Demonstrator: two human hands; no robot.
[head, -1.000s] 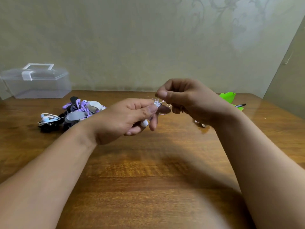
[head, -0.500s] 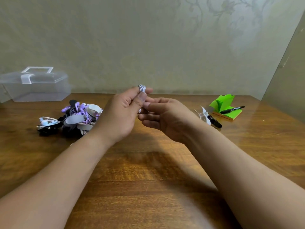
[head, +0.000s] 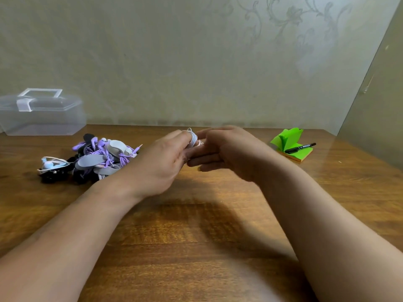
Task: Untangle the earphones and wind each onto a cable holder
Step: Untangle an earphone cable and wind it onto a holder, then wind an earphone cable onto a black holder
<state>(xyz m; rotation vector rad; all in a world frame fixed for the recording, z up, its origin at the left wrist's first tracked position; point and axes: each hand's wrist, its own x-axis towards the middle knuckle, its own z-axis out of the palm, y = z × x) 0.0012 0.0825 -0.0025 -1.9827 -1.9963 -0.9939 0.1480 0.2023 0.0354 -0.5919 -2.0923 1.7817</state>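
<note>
A clear plastic box [head: 43,114] sits far left on a wooden table [head: 196,247], with a pile of tangled earphones and grey cable holders [head: 93,158] just nearer. At centre the left hand [head: 161,164] pinches a coil of white earphone cable [head: 192,137] in its fingertips, and the blurred right hand [head: 231,153] meets it with fingers outstretched, gripping nothing. Far right lie a green sticky-note pad [head: 287,142] and a black marker [head: 299,148].
</note>
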